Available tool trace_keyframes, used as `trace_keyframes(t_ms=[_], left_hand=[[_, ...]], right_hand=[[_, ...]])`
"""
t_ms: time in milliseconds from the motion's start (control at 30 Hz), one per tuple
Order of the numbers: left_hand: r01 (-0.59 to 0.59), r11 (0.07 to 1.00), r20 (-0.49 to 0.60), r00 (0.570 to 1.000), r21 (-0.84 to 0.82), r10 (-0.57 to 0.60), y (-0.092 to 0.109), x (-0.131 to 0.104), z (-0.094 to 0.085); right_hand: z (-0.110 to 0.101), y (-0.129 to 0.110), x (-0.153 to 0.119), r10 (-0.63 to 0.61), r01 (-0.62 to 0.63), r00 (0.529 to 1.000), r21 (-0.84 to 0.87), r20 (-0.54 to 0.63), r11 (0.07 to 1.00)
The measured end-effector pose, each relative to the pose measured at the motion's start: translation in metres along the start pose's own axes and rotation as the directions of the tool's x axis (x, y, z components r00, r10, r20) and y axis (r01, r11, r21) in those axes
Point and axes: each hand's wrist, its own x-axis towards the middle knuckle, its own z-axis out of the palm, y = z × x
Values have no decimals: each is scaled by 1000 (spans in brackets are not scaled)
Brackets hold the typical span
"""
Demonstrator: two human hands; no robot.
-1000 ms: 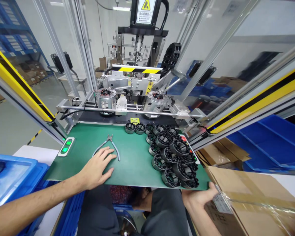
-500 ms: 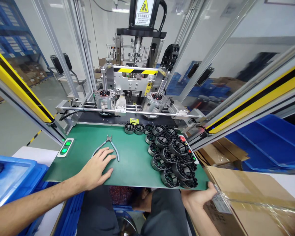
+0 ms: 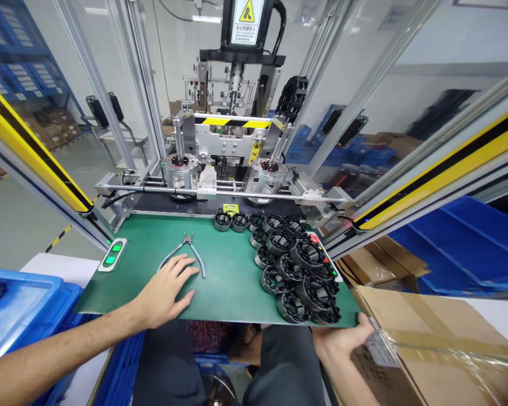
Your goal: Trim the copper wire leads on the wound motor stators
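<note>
My left hand [image 3: 165, 292] lies on the green work mat [image 3: 228, 282] with its fingers spread. Its fingertips are by the blue-handled cutting pliers [image 3: 188, 239], whose handles are apart; part of the left handle is behind the hand. At the front right corner of the mat is my right hand [image 3: 342, 341], its thumb up against the edge and its other fingers hidden, so I cannot tell whether they grip. Just inward of it, several black ring-shaped motor stators [image 3: 293, 266] are heaped, some stacked. Two more stators [image 3: 231, 222] form a row toward the back.
Behind the mat stands a machine with two metal fixtures [image 3: 181, 172], each holding a part, under a rail. A green-lit button box [image 3: 112, 254] is at left, a red button [image 3: 313, 238] at right. A carton [image 3: 444, 332] and blue bins [image 3: 25, 304] flank the table.
</note>
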Motion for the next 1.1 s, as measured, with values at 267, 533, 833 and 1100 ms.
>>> trace_keyframes(t_ms=[267,533,833,1100], left_hand=[[-10,1000,0,1000,10,10,-1,0,1],[-2,1000,-7,1000,8,2,-1,0,1],[-5,1000,17,1000,19,4,-1,0,2],[2,1000,23,1000,12,-3,-1,0,2]], right_hand=[[-1,1,-1,-52,52,997,7,63,999],[0,-3,0,0,-3,999,61,55,998],[-6,0,7,3,-3,999,6,32,1000],[-14,7,19,-46,46,996,-5,82,999]])
